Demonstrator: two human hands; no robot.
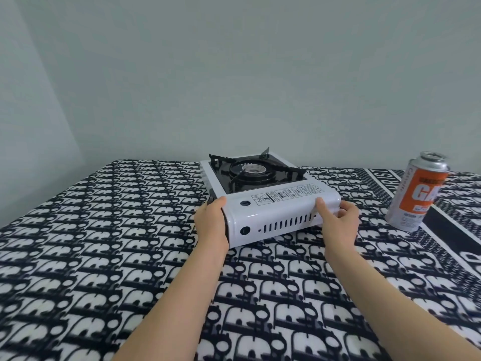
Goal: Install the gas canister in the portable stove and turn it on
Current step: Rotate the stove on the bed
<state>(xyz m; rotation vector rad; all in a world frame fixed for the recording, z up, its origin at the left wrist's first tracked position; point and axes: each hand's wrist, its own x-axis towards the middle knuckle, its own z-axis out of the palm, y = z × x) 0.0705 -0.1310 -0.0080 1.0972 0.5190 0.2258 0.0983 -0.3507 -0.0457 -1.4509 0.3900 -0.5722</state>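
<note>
A white portable stove [270, 217] with a black burner and pan supports sits on the patterned cloth, its canister-compartment side with vent slots turned toward me. My left hand [212, 225] grips the stove's near left end, thumb on top. My right hand [339, 221] grips the near right end, thumb on the lid. The compartment lid is down. A silver and orange gas canister [413, 194] stands upright on the cloth to the right of the stove, apart from both hands, its cap off.
A black and white patterned cloth [104, 256] covers the whole surface. A plain pale wall [234, 74] rises right behind the stove. A black band with white lettering runs along the cloth's right side under the canister.
</note>
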